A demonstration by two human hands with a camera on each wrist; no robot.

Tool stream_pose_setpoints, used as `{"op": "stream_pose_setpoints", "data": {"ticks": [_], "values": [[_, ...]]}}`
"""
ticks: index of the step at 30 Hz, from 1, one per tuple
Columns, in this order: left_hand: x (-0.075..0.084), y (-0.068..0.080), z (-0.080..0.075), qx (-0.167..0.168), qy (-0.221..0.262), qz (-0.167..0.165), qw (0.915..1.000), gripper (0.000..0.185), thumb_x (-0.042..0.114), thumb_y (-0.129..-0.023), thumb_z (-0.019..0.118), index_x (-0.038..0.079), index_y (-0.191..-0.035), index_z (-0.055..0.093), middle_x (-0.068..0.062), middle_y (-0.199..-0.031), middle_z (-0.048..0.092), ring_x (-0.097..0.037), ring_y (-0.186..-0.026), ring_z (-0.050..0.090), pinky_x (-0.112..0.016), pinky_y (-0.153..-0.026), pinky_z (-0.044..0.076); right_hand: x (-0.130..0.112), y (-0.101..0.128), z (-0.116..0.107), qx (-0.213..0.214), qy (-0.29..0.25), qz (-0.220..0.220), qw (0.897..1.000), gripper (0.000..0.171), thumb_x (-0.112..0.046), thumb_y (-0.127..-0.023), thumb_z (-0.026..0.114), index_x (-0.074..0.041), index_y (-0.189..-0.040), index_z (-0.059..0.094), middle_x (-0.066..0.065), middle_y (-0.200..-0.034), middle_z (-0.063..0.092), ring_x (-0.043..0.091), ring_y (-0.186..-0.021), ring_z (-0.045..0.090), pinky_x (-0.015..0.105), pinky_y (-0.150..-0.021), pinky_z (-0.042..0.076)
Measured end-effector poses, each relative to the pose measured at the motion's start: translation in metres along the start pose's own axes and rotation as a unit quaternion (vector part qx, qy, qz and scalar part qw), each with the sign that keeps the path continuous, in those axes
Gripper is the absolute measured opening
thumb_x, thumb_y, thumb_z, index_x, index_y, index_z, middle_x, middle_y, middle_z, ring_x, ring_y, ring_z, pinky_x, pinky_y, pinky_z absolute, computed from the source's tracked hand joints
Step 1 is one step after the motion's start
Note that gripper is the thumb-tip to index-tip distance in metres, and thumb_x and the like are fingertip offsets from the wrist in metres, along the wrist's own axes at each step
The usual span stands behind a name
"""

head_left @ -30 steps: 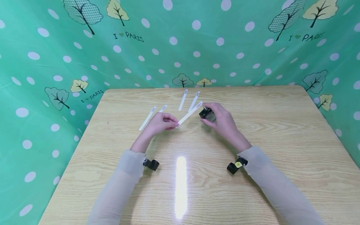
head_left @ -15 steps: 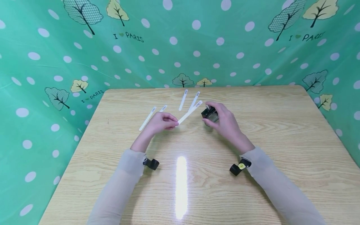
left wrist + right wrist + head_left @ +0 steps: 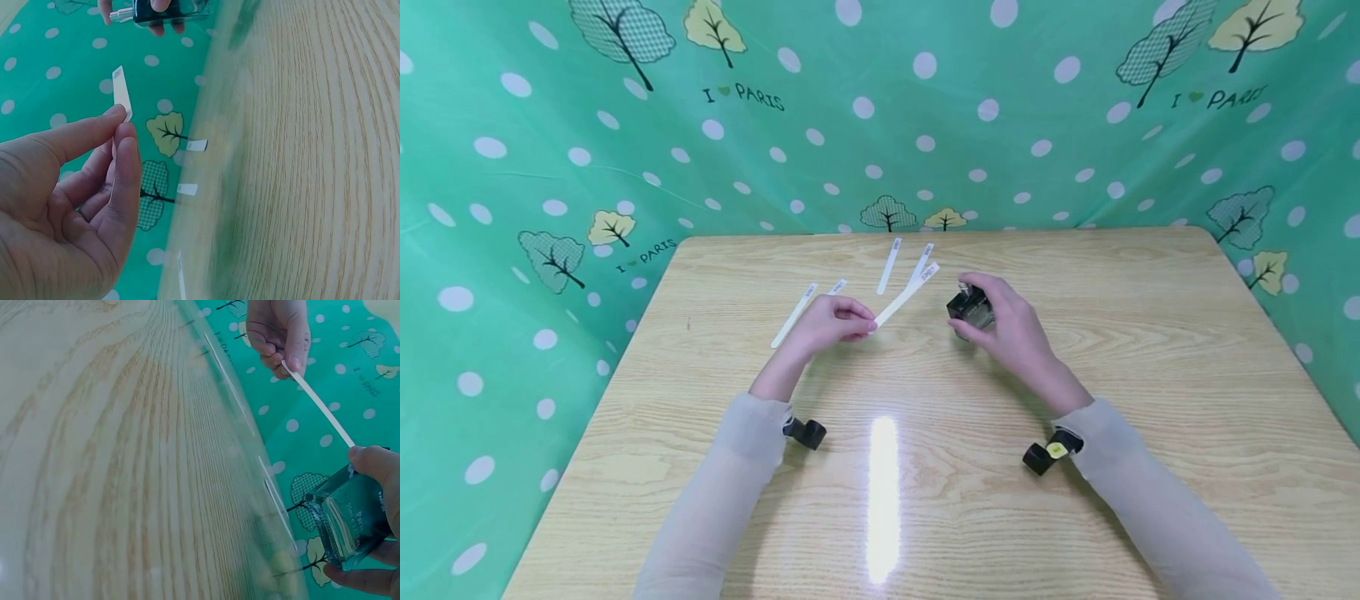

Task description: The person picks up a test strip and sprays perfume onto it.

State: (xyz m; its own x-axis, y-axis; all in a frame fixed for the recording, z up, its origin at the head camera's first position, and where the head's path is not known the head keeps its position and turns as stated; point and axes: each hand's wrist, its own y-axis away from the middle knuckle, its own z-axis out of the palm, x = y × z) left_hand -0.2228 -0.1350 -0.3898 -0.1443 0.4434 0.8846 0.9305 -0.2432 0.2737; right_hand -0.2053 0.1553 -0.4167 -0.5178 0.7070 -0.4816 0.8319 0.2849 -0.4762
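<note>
My left hand (image 3: pixel 838 323) pinches one end of a white paper test strip (image 3: pixel 904 301) between thumb and fingers. The strip slants up toward the right, with small print at its far end. Opposite it, my right hand (image 3: pixel 1018 333) grips a dark glass perfume bottle (image 3: pixel 973 309). The index finger lies at the silver spray nozzle (image 3: pixel 122 15), which points toward the strip's side. A gap separates the bottle from the strip in the head view. Clear glass at the bottle's base (image 3: pixel 342 547) shows in the right wrist view.
Two more test strips lie at the back of the wooden table (image 3: pixel 1120 350), a left one (image 3: pixel 889 267) and a right one (image 3: pixel 921 262). Another strip (image 3: pixel 793 317) lies left of my left hand, beside one partly hidden by it (image 3: pixel 838 287). A green patterned cloth (image 3: pixel 880 125) hangs behind.
My right hand has drawn the perfume bottle rightward, widening the gap to the strip. The strip's printed end has risen slightly, while my left hand has barely moved.
</note>
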Motion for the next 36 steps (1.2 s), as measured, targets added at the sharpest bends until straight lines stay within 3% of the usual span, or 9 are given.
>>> {"op": "stream_pose_setpoints", "data": {"ticks": [10, 16, 19, 25, 36], "values": [[0.003, -0.005, -0.002, -0.004, 0.012, -0.009, 0.9999, 0.025, 0.010, -0.091, 0.072, -0.003, -0.112, 0.067, -0.009, -0.094, 0.072, -0.039, -0.104, 0.069, -0.037, -0.091, 0.061, 0.001, 0.005, -0.005, 0.014, -0.006, -0.006, 1.000, 0.068, -0.028, -0.083, 0.082, -0.014, -0.140, 0.048, 0.014, -0.138, 0.058, 0.036, -0.124, 0.059, 0.050, -0.103, 0.054], [0.006, -0.009, 0.000, 0.001, 0.009, -0.010, 0.9999, 0.024, 0.011, -0.091, 0.072, -0.002, -0.111, 0.069, -0.010, -0.096, 0.073, -0.024, -0.090, 0.072, -0.026, -0.081, 0.063, 0.002, 0.010, -0.008, 0.017, -0.004, -0.008, 1.000, 0.067, -0.028, -0.083, 0.082, -0.015, -0.139, 0.049, 0.013, -0.137, 0.059, 0.034, -0.123, 0.060, 0.047, -0.101, 0.055], [0.007, -0.012, 0.002, 0.003, 0.020, -0.013, 0.9997, 0.024, 0.010, -0.091, 0.072, -0.002, -0.111, 0.069, -0.010, -0.096, 0.072, -0.020, -0.088, 0.071, -0.029, -0.084, 0.063, 0.002, 0.012, -0.009, 0.019, -0.005, -0.008, 1.000, 0.067, -0.027, -0.082, 0.083, -0.014, -0.139, 0.049, 0.013, -0.136, 0.060, 0.034, -0.121, 0.061, 0.048, -0.099, 0.056], [0.006, -0.022, 0.006, 0.006, 0.043, -0.016, 0.9989, 0.024, 0.008, -0.091, 0.071, -0.003, -0.113, 0.068, -0.012, -0.098, 0.072, -0.037, -0.106, 0.069, -0.040, -0.095, 0.060, 0.002, 0.014, -0.009, 0.021, -0.005, -0.009, 1.000, 0.067, -0.027, -0.083, 0.082, -0.014, -0.139, 0.049, 0.014, -0.135, 0.060, 0.035, -0.120, 0.062, 0.049, -0.099, 0.056], [0.016, -0.040, 0.016, 0.007, 0.066, -0.026, 0.9974, 0.024, 0.006, -0.092, 0.069, -0.004, -0.114, 0.068, -0.018, -0.109, 0.071, -0.039, -0.112, 0.067, -0.040, -0.098, 0.058, 0.002, 0.017, -0.011, 0.025, 0.004, -0.014, 1.000, 0.067, -0.027, -0.082, 0.083, -0.014, -0.138, 0.050, 0.014, -0.133, 0.061, 0.034, -0.114, 0.065, 0.047, -0.093, 0.059]]}}
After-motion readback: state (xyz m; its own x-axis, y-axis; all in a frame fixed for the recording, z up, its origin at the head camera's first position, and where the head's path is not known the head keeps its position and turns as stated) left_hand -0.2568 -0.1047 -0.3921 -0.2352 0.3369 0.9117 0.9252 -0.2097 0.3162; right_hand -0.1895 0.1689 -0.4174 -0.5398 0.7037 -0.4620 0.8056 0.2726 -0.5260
